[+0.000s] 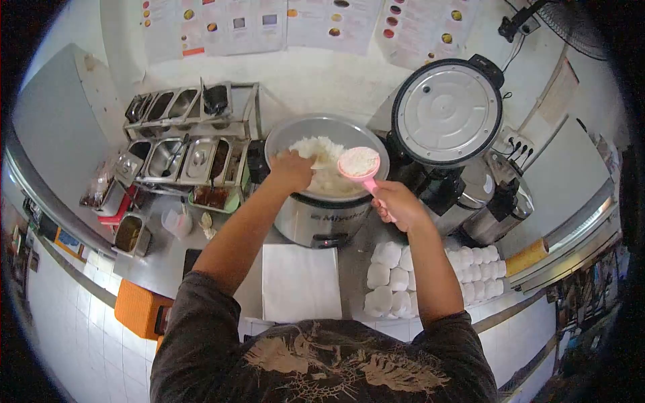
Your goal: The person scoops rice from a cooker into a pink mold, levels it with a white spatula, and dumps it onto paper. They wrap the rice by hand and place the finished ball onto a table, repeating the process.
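- The left hand (293, 171) is reaching into the rice cooker (322, 218), its fingers spreading loosely over the rice (321, 148); whether they are pinching any grains, I cannot tell.
- The right hand (400, 205) is closing around the handle of a pink scoop (369, 182), whose cup is holding white rice above the right side of the cooker's opening.
- The step in hand appears to be loading the scoop; moving it seems to be calling for a level cup and a steady wrist, as the rice is sitting close to the rim.
- The cooker is standing near the worktop's (353, 272) back edge, its lid (447, 111) standing open to the right.
- A white sheet (300, 282) is lying at the front edge; rows of rounded white items (392, 277) are sitting towards the front right corner, partly hidden behind the right forearm.
- The rice is hiding the left fingertips, and the scoop is covering part of the rice behind it.
- Metal pans (163, 158) are resting in a rack (252, 121) at the back left, some contents being too dark to make out.
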Demonstrator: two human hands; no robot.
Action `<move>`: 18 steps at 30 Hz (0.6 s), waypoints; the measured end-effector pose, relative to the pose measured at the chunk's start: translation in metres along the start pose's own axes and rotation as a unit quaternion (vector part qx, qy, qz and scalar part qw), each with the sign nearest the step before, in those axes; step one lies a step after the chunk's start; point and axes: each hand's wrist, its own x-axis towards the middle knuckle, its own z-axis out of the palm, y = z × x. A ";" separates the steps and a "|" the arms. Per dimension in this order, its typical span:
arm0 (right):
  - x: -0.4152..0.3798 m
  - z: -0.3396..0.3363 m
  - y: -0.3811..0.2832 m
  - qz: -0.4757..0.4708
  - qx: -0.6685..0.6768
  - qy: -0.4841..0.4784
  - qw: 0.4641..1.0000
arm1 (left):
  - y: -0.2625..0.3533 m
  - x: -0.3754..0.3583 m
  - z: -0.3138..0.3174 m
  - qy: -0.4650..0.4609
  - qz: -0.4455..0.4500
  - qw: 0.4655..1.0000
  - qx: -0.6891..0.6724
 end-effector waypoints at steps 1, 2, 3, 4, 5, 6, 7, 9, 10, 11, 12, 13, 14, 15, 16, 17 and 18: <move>-0.003 -0.002 0.001 0.006 -0.006 -0.006 1.000 | 0.000 -0.009 -0.003 0.039 0.004 0.999 -0.010; -0.010 -0.002 0.003 0.003 0.007 -0.024 1.000 | 0.000 -0.018 -0.005 0.077 0.008 0.997 -0.020; -0.021 -0.001 0.004 0.004 0.022 -0.042 0.999 | -0.005 -0.017 -0.017 0.074 0.005 0.993 -0.087; -0.031 0.000 0.010 0.007 0.039 -0.059 0.997 | -0.006 -0.026 -0.023 0.068 0.000 0.986 -0.154; -0.039 0.000 0.022 0.006 0.058 -0.078 0.995 | -0.005 -0.046 -0.022 0.071 -0.015 0.976 -0.207; -0.050 0.004 0.032 0.020 0.056 -0.091 0.994 | -0.004 -0.070 -0.020 0.073 -0.034 0.963 -0.259; -0.061 0.011 0.043 0.035 0.056 -0.106 0.992 | -0.004 -0.098 -0.015 0.073 -0.056 0.947 -0.308; -0.072 0.025 0.073 0.058 0.045 -0.158 0.985 | 0.001 -0.163 0.001 -0.114 -0.137 0.945 -0.275; -0.075 0.035 0.095 0.064 0.033 -0.129 0.989 | 0.002 -0.196 0.010 -0.200 -0.172 0.931 -0.254; -0.077 0.050 0.115 0.024 -0.031 -0.112 0.993 | -0.007 -0.239 0.042 -0.223 -0.119 0.928 -0.274; -0.075 0.064 0.135 -0.019 -0.094 -0.093 0.991 | -0.014 -0.283 0.074 -0.244 -0.066 0.921 -0.295; -0.067 0.076 0.161 -0.141 -0.155 -0.048 0.977 | -0.008 -0.313 0.079 -0.235 -0.040 0.925 -0.295; -0.057 0.087 0.193 -0.261 -0.212 0.000 0.942 | 0.000 -0.338 0.083 -0.224 -0.012 0.929 -0.296; -0.050 0.095 0.221 -0.376 -0.265 0.047 0.887 | 0.005 -0.359 0.092 -0.320 -0.059 0.902 -0.284; -0.048 0.099 0.244 -0.346 -0.317 0.018 0.883 | 0.011 -0.375 0.099 -0.313 -0.055 0.911 -0.262; -0.048 0.102 0.264 -0.318 -0.370 -0.011 0.873 | 0.016 -0.387 0.104 -0.303 -0.051 0.921 -0.239; -0.047 0.104 0.287 -0.289 -0.421 -0.041 0.859 | 0.020 -0.396 0.105 -0.294 -0.047 0.930 -0.216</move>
